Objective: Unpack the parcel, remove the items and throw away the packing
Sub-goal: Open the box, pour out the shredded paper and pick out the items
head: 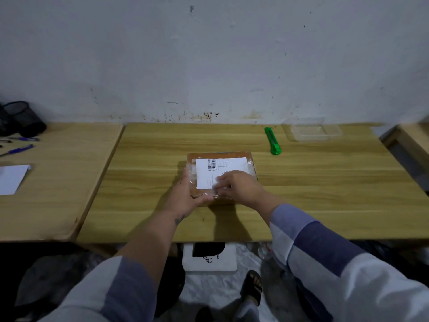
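Sleeves forward: left hand (185,196) grips the taped cardboard parcel (221,175) at its edge, right hand (234,184) seemingly pinching slippery tape; light, stiff.

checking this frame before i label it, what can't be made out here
- Parcel contents: head view, hidden by the sealed brown wrapping.
- Label text: too small and blurred; right hand covers its near corner.
- Parcel's near left corner: hidden by the left hand.
- Black mesh holder: cut off by the left edge.
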Motion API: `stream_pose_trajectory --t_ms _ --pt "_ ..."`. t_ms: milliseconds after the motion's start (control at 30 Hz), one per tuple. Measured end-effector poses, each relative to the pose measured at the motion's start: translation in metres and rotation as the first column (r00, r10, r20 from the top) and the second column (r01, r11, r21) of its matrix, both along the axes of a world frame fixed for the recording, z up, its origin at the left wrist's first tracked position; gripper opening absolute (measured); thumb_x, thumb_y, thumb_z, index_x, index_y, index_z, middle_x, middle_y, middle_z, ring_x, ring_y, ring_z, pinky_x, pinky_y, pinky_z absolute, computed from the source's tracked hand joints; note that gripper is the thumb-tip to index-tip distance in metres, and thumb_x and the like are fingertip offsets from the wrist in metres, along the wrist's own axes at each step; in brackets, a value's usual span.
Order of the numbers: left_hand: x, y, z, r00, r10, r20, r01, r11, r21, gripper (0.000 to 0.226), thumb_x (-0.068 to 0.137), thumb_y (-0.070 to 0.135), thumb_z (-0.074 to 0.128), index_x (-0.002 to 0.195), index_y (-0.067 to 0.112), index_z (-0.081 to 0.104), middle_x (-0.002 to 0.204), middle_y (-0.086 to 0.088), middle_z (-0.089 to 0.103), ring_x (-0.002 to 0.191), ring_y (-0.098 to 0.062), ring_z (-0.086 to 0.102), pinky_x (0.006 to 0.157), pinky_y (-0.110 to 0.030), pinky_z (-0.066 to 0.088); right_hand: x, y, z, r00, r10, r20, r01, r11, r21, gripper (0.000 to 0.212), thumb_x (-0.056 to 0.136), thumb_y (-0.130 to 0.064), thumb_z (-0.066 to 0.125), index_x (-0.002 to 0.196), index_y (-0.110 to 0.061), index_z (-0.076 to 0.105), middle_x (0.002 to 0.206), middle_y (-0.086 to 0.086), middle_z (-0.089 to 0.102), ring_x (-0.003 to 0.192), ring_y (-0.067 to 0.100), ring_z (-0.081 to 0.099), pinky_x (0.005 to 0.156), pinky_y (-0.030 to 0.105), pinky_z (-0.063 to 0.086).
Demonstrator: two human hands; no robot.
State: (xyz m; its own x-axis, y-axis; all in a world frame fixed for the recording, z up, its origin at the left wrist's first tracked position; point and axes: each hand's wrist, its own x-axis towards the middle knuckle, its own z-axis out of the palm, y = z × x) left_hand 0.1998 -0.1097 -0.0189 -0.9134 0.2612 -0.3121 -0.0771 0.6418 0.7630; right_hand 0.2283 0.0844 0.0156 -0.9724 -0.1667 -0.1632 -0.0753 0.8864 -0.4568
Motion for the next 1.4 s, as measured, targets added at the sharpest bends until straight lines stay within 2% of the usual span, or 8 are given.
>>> stream_pose_trajectory --t_ms 400,533,633,833,1000,1133,1267,1400 --pt "0.011 0.003 0.007 0.998 0.010 -0.063 -0.006 0.998 0.063 0.117 0.068 0.041 0.082 0.152 0.031 0.002 0.150 0.006 0.038 0.134 -0.015 0.041 0.102 -0.028 0.036 -0.016 0.015 0.013 0.969 0.206 0.138 -0.228 0.958 0.174 0.040 0.087 -0.029 0.064 0.127 -0.023 0.061 0.142 -0.005 0.052 0.133 0.019 0.041 0.108 0.031 0.034" --pt "0.012 0.003 0.009 0.998 0.014 -0.062 -0.010 0.997 0.073 0.116 0.069 0.041 0.082 0.152 0.030 0.002 0.149 0.006 0.041 0.131 -0.014 0.044 0.103 -0.029 0.038 -0.007 0.010 0.011 0.968 0.238 0.078 -0.250 0.925 0.287 0.031 0.093 -0.035 0.051 0.120 -0.029 0.064 0.138 -0.006 0.056 0.131 0.020 0.045 0.099 0.040 0.045" --pt "0.011 0.003 0.010 0.997 0.019 -0.071 -0.014 0.998 0.061 0.114 0.070 0.041 0.081 0.153 0.029 0.004 0.148 0.005 0.042 0.133 -0.016 0.042 0.103 -0.030 0.038 0.001 0.011 0.013 0.980 0.199 0.003 -0.190 0.934 0.301 0.029 0.094 -0.033 0.045 0.110 -0.026 0.068 0.116 0.001 0.068 0.109 0.026 0.061 0.083 0.041 0.052" --pt "0.011 0.007 0.011 0.994 0.039 -0.104 -0.032 0.997 0.071 0.098 0.066 0.042 0.083 0.144 0.024 0.027 0.135 0.002 0.055 0.123 -0.020 0.052 0.101 -0.038 0.045 0.010 0.012 0.032 0.955 0.107 -0.276 -0.030 0.962 0.270 0.029 0.097 -0.029 0.041 0.111 -0.022 0.065 0.111 0.003 0.070 0.096 0.028 0.064 0.065 0.032 0.041" --pt "0.013 0.013 0.021 0.970 0.144 -0.196 -0.115 0.981 0.154 0.096 0.078 0.052 0.068 0.152 0.026 0.012 0.149 0.000 0.040 0.135 -0.020 0.038 0.104 -0.034 0.037 0.013 0.011 0.030 0.948 0.015 -0.318 0.040 0.985 0.166 0.026 0.096 -0.027 0.045 0.110 -0.022 0.066 0.111 0.001 0.071 0.098 0.028 0.065 0.073 0.039 0.052" --pt "0.008 0.015 0.029 0.957 0.163 -0.242 -0.126 0.979 0.163 0.079 0.085 0.047 0.063 0.150 0.025 0.025 0.143 0.000 0.048 0.129 -0.017 0.045 0.091 -0.022 0.037 0.014 0.012 0.023 0.909 -0.022 -0.415 0.052 0.997 0.061 0.024 0.091 -0.028 0.054 0.107 -0.021 0.070 0.107 0.001 0.073 0.099 0.025 0.067 0.077 0.039 0.054" --pt "0.011 0.015 0.032 0.959 0.139 -0.245 -0.096 0.979 0.180 0.078 0.086 0.043 0.064 0.150 0.024 0.024 0.140 0.003 0.050 0.122 -0.007 0.045 0.090 -0.020 0.036 0.019 0.023 0.011 0.956 -0.068 -0.287 0.132 0.969 0.210 0.050 0.084 -0.045 0.062 0.131 -0.032 0.053 0.141 0.001 0.051 0.133 0.028 0.042 0.109 0.049 0.032" --pt "0.013 0.013 0.030 0.959 0.119 -0.256 -0.076 0.982 0.170 0.083 0.085 0.045 0.064 0.151 0.024 0.019 0.136 0.010 0.046 0.115 0.000 0.038 0.091 -0.020 0.034 0.023 0.043 -0.003 0.933 -0.277 -0.228 0.281 0.960 -0.016 0.039 0.086 -0.018 0.065 0.124 -0.023 0.063 0.143 0.015 0.047 0.130 0.034 0.047 0.111 0.038 0.035"
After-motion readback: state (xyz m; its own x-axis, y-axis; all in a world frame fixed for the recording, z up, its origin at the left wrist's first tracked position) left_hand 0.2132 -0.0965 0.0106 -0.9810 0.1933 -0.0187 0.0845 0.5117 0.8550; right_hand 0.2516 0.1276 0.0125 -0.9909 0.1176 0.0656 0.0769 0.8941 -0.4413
